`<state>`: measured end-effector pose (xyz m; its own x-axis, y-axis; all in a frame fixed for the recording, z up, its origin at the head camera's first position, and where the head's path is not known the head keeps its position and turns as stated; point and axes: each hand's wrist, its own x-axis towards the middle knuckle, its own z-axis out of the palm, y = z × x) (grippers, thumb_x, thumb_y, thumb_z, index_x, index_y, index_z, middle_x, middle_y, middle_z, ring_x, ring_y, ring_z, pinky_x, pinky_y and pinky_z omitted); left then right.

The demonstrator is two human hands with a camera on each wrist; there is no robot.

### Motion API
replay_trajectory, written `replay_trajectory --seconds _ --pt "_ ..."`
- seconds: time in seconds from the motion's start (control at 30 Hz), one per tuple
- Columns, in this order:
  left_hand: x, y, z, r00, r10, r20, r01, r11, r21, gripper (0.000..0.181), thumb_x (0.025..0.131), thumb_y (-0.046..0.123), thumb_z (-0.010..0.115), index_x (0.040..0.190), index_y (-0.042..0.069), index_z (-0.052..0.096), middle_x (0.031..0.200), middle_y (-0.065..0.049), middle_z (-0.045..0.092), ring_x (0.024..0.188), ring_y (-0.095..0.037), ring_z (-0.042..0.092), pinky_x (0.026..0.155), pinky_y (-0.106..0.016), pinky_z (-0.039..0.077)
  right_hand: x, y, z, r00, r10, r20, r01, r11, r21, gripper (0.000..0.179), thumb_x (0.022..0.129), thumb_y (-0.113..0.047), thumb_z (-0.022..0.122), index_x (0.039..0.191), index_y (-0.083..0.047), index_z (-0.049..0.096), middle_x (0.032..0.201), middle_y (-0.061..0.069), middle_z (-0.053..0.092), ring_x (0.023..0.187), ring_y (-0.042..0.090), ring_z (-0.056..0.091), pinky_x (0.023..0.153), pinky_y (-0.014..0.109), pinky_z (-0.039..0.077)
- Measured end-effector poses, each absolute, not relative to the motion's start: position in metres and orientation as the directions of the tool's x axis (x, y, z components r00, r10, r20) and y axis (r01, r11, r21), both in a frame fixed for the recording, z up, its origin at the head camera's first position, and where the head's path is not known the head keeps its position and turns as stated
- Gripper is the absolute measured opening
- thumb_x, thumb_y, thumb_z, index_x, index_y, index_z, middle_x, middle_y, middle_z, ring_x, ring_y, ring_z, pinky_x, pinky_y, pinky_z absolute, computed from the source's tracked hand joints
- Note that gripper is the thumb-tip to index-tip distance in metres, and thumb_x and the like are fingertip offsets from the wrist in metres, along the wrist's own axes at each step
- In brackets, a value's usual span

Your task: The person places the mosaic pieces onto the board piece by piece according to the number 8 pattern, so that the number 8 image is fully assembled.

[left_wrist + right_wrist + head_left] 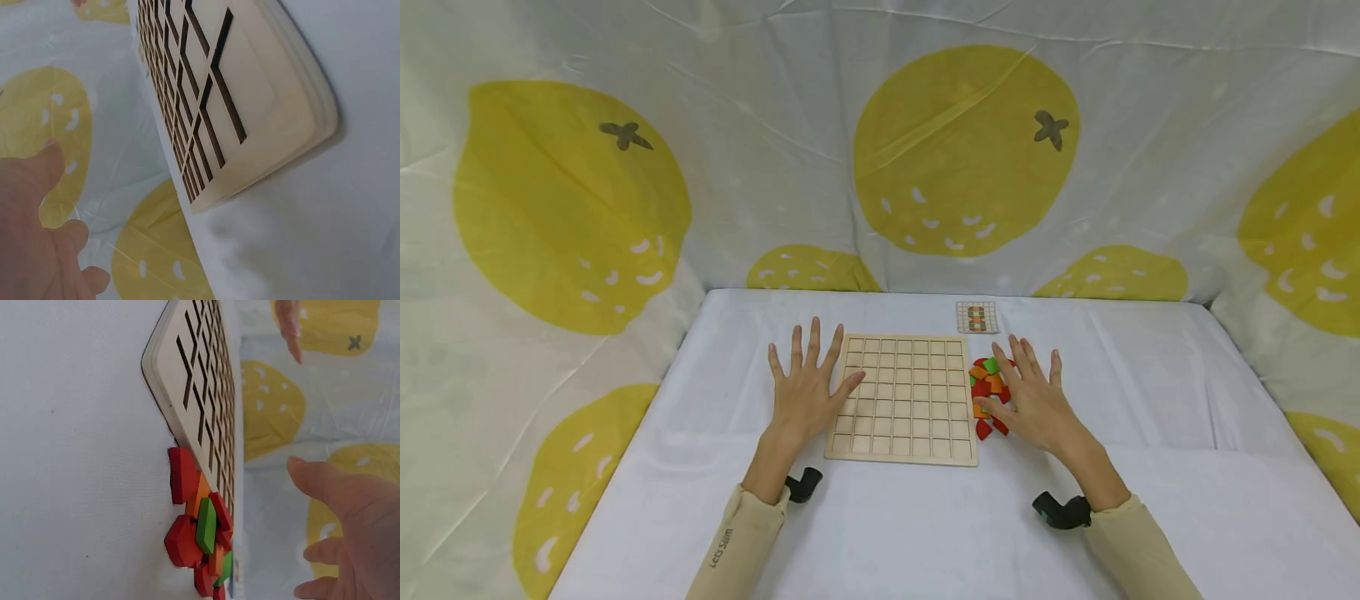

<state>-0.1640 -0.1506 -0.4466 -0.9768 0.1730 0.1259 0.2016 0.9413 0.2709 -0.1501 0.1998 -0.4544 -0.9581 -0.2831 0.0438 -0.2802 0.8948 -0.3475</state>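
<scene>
A square wooden grid board (901,400) lies flat on the white table, its shallow square cells bare. My left hand (805,396), fingers spread, hovers over the board's left edge with the thumb overlapping it in the head view. On the right, my right hand (1036,404) is spread above a small pile of red, orange and green blocks (981,388) beside the board's right edge, partly hiding them. Both hands hold nothing. In the right wrist view, the flat blocks (181,540) lie heaped against the board's side, some of them with curved edges.
A small pattern card (976,317) with a grid and a coloured figure lies behind the pile. The white cloth-covered table (895,533) reaches back to a hanging curtain (775,167) printed with lemons. Black wrist cameras (1062,510) sit at both cuffs.
</scene>
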Motion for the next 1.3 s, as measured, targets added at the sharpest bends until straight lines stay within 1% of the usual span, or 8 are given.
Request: replay_trajectory --seconds 0.27,0.47,0.6,0.73,0.87,1.03,1.17,1.3 --pt "-0.166 -0.152 -0.448 -0.985 0.158 0.070 0.171 0.941 0.291 0.081 0.104 0.062 0.045 0.168 0.025 0.011 0.172 -0.023 0.011 0.157 -0.048 0.020 0.117 -0.073 0.025 -0.151 0.205 -0.456 -0.949 -0.312 0.053 -0.307 0.866 -0.395 0.084 0.097 -0.043 0.070 0.161 -0.004 0.034 0.165 0.028 0.029 0.153 0.047 0.027 0.120 0.075 0.007" --pt "-0.168 -0.154 -0.453 -0.985 0.151 0.084 0.168 0.950 0.263 0.078 0.104 0.056 0.051 0.168 0.025 0.017 0.146 -0.031 0.049 0.117 -0.045 0.058 0.079 -0.055 0.054 -0.154 0.206 -0.462 -0.934 -0.348 0.082 -0.344 0.816 -0.464 0.070 0.095 -0.031 0.076 0.155 -0.007 0.048 0.151 0.028 0.049 0.138 0.049 0.048 0.112 0.070 0.035" --pt "-0.170 -0.157 -0.456 -0.986 0.156 0.051 0.164 0.944 0.287 0.080 0.102 0.054 0.058 0.167 0.025 0.022 0.106 -0.025 0.056 0.074 -0.029 0.054 0.055 -0.038 0.046 -0.155 0.207 -0.467 -0.936 -0.342 0.082 -0.331 0.777 -0.536 0.061 0.093 -0.024 0.079 0.149 -0.012 0.057 0.144 0.024 0.053 0.128 0.044 0.052 0.105 0.063 0.044" --pt "-0.172 -0.164 -0.458 -0.986 0.162 -0.025 0.146 0.937 0.318 0.087 0.097 0.054 0.066 0.167 0.025 0.022 0.096 -0.023 0.064 0.062 -0.023 0.053 0.054 -0.035 0.044 -0.160 0.209 -0.472 -0.934 -0.342 0.107 -0.338 0.739 -0.583 0.053 0.091 -0.016 0.080 0.142 -0.015 0.065 0.130 0.021 0.056 0.114 0.036 0.053 0.090 0.047 0.050" --pt "-0.173 -0.170 -0.458 -0.979 0.177 -0.100 0.126 0.917 0.379 0.089 0.094 0.052 0.070 0.166 0.025 0.025 0.116 -0.026 0.073 0.088 -0.034 0.070 0.070 -0.046 0.054 -0.167 0.213 -0.480 -0.933 -0.346 0.101 -0.328 0.701 -0.633 0.051 0.090 -0.014 0.081 0.139 -0.014 0.068 0.112 0.016 0.055 0.095 0.026 0.050 0.074 0.028 0.043" --pt "-0.175 -0.174 -0.462 -0.964 0.206 -0.168 0.117 0.897 0.427 0.088 0.093 0.047 0.073 0.165 0.022 0.029 0.144 -0.025 0.059 0.120 -0.040 0.067 0.084 -0.052 0.056 -0.173 0.216 -0.489 -0.940 -0.341 0.027 -0.256 0.649 -0.717 0.046 0.092 -0.014 0.079 0.136 -0.011 0.069 0.099 0.011 0.051 0.085 0.019 0.044 0.065 0.022 0.039" --pt "-0.176 -0.174 -0.464 -0.955 0.211 -0.209 0.097 0.887 0.452 0.087 0.091 0.044 0.076 0.164 0.023 0.032 0.095 -0.017 0.074 0.080 -0.023 0.064 0.066 -0.037 0.049 -0.173 0.216 -0.490 -0.944 -0.330 -0.002 -0.225 0.648 -0.728 0.039 0.093 -0.014 0.078 0.131 -0.011 0.072 0.094 0.009 0.051 0.082 0.018 0.044 0.065 0.022 0.039" --pt "-0.177 -0.178 -0.466 -0.937 0.232 -0.260 0.065 0.850 0.522 0.088 0.090 0.042 0.078 0.164 0.025 0.032 0.061 0.001 0.046 0.059 -0.012 0.038 0.058 -0.029 0.034 -0.172 0.216 -0.491 -0.949 -0.314 0.012 -0.228 0.663 -0.714 0.033 0.092 -0.013 0.079 0.124 -0.010 0.075 0.090 0.004 0.053 0.080 0.017 0.047 0.065 0.022 0.041"
